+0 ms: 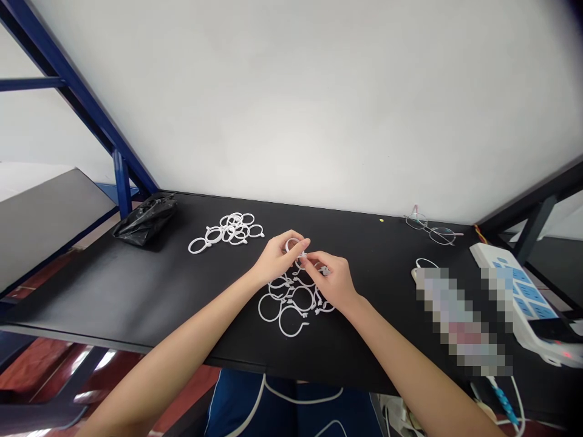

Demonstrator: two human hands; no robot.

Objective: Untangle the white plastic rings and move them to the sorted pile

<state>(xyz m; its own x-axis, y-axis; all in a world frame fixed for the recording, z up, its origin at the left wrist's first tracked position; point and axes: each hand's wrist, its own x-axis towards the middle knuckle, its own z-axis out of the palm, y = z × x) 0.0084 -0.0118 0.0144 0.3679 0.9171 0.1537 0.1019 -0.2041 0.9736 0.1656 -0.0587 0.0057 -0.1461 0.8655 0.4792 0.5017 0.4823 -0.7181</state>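
Observation:
Between my two hands is a white plastic ring [293,239] with a small clasp end. My left hand [277,256] is closed on the ring's left side, fingers curled around it. My right hand [334,278] pinches at the clasp end, thumb and fingertips close to my left thumb; the fingertips partly cover the clasp. Beneath the hands lies a loose pile of similar white rings [280,308], several of them with a gap and separated ends. Another cluster of white rings [234,229], which look closed, rests farther back on the left.
The black table [191,303] meets a white wall behind. A crumpled black plastic bag [148,218] sits back left, beside a blue metal frame [121,182]. On the right are eyeglasses [428,228], a blurred-out object [460,321], a power strip [523,291] and cables.

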